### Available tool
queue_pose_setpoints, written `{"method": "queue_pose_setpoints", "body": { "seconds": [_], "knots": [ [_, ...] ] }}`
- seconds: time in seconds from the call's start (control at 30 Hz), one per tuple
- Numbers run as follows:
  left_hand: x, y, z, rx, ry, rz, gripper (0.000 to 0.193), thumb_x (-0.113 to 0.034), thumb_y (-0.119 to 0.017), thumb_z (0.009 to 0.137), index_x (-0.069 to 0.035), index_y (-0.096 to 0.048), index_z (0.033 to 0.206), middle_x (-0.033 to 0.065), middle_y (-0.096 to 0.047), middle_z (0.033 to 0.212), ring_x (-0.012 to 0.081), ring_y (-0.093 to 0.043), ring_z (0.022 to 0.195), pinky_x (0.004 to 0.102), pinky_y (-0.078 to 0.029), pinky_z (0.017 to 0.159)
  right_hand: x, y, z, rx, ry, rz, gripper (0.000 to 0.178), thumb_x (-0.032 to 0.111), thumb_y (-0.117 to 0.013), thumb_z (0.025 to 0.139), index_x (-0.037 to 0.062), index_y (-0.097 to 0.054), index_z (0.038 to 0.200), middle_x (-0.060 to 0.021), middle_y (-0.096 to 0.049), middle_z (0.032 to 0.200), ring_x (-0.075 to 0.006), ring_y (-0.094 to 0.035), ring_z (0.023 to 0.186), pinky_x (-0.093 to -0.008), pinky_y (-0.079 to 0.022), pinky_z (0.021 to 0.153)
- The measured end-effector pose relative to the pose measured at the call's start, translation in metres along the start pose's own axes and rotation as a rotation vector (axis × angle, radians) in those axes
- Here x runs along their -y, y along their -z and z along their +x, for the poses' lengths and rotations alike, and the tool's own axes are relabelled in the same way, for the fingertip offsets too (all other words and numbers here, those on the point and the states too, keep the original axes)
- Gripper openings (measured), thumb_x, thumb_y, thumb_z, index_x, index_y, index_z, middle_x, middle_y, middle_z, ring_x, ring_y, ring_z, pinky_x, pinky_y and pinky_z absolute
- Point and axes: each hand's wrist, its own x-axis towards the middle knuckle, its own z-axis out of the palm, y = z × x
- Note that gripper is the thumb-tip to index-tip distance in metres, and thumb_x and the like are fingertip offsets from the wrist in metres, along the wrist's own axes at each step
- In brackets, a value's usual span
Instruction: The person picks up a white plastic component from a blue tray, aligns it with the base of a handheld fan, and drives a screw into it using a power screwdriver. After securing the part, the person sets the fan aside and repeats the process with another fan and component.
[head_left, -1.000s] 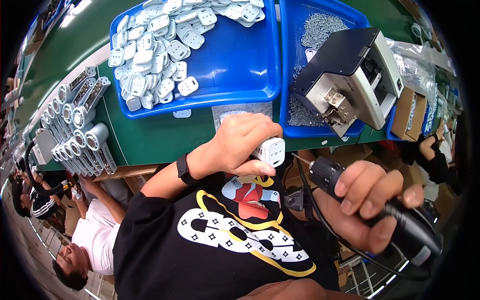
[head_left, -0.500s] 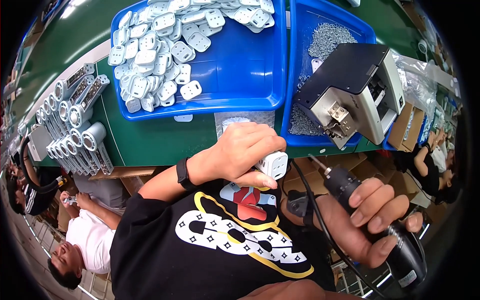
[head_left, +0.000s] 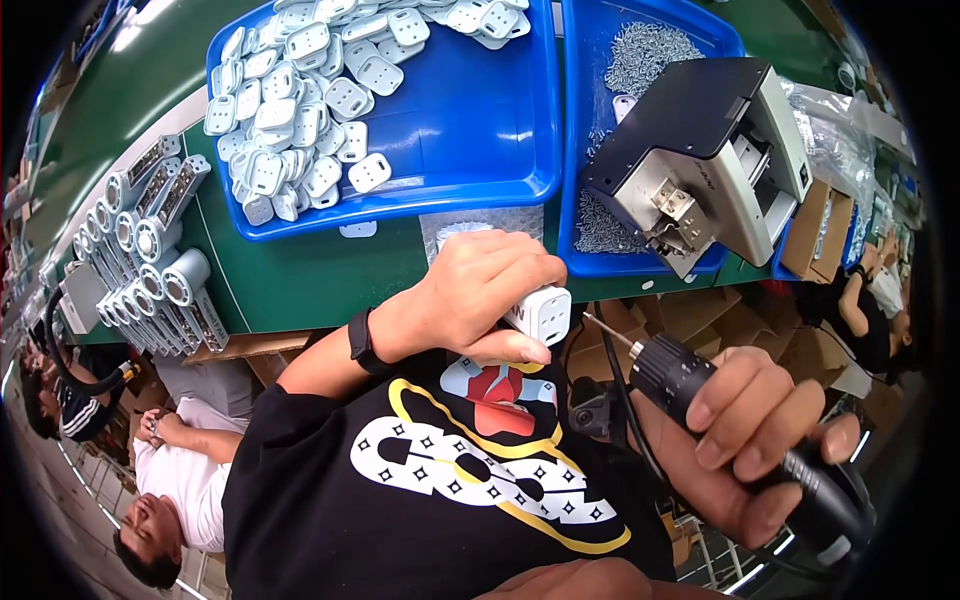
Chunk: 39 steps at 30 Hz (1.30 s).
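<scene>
- Head view: your left hand (head_left: 482,292) is clamped on the white part (head_left: 546,316), fingers over its top and thumb below, its holed end turned toward the bit (head_left: 612,332).
- The fingers of your right hand (head_left: 747,425) are wrapped around the driver (head_left: 672,378); I cannot tell whether one presses a switch. A press made too soon could spin the bit before it is seated.
- The bit's tip is just beside the part, with a gap showing. Brought in at a slant, it could skid off a hole and scratch the end.
- Your left thumb lies close to the lower edge of that end, so a skidding bit could jab it.
- The part is held off the green table (head_left: 330,285); a loose grip could let the driver's push or twist turn it.
- I cannot make out a screw on the tip. If one sits there, a jolt could drop it among the boxes (head_left: 715,320).
- The cord (head_left: 622,393) runs beside your right forearm; a snag could pull the driver off line.
</scene>
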Motion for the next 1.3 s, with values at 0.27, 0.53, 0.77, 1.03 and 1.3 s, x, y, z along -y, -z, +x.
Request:
{"method": "queue_pose_setpoints", "body": {
  "seconds": [0.27, 0.53, 0.77, 1.03, 1.3],
  "knots": [
    [-0.001, 0.006, 0.004, -0.003, 0.006, 0.005, 0.059, -0.058, -0.066, 0.086, -0.001, -0.06, 0.103, 0.0113, -0.063, 0.084, 0.0307, -0.064, 0.071, 0.0391, -0.049, 0.061, -0.024, -0.02, 0.012, 0.089, -0.06, 0.11, 0.035, 0.021, -0.065, 0.091, 0.0058, -0.047, 0.118, -0.0016, -0.053, 0.078, -0.0114, -0.051, 0.057, -0.0286, -0.046, 0.058],
    [-0.003, -0.002, -0.001, -0.03, -0.026, 0.005, 0.062, -0.062, -0.063, 0.088, -0.002, -0.059, 0.105, 0.0115, -0.061, 0.086, 0.0334, -0.063, 0.075, 0.0412, -0.049, 0.063, -0.025, -0.02, 0.005, 0.07, -0.049, 0.144, 0.032, 0.017, -0.063, 0.089, 0.0065, -0.047, 0.114, -0.0016, -0.051, 0.077, -0.0113, -0.05, 0.056, -0.0274, -0.044, 0.057],
    [-0.033, 0.029, 0.004, 0.038, -0.032, 0.204, 0.061, -0.06, -0.067, 0.085, -0.003, -0.059, 0.103, 0.0095, -0.058, 0.084, 0.03, -0.061, 0.073, 0.0407, -0.048, 0.061, -0.012, -0.018, -0.001, -0.049, -0.003, 0.199, 0.036, 0.021, -0.065, 0.092, 0.0089, -0.044, 0.118, -0.0024, -0.05, 0.073, -0.0131, -0.05, 0.054, -0.0312, -0.046, 0.053],
    [0.024, 0.227, 0.094, -0.119, 0.038, 1.143, 0.048, -0.058, -0.067, 0.088, -0.011, -0.067, 0.099, 0.01, -0.069, 0.085, 0.0293, -0.071, 0.077, 0.0406, -0.056, 0.066, -0.074, -0.062, 0.004, 0.123, -0.419, -0.547, 0.044, 0.005, -0.069, 0.087, 0.0033, -0.052, 0.127, -0.005, -0.063, 0.075, -0.0149, -0.058, 0.055, -0.035, -0.05, 0.055],
    [0.071, 0.325, 0.073, -0.25, -0.244, 1.569, 0.045, -0.041, -0.07, 0.086, -0.004, -0.062, 0.11, 0.0178, -0.069, 0.1, 0.0378, -0.067, 0.096, 0.0466, -0.054, 0.085, -0.179, -0.094, 0.0, 0.914, -0.227, -1.19, 0.055, 0.012, -0.082, 0.075, 0.004, -0.053, 0.121, -0.0209, -0.071, 0.091, -0.0442, -0.068, 0.087, -0.0473, -0.055, 0.072]
  ]
}}
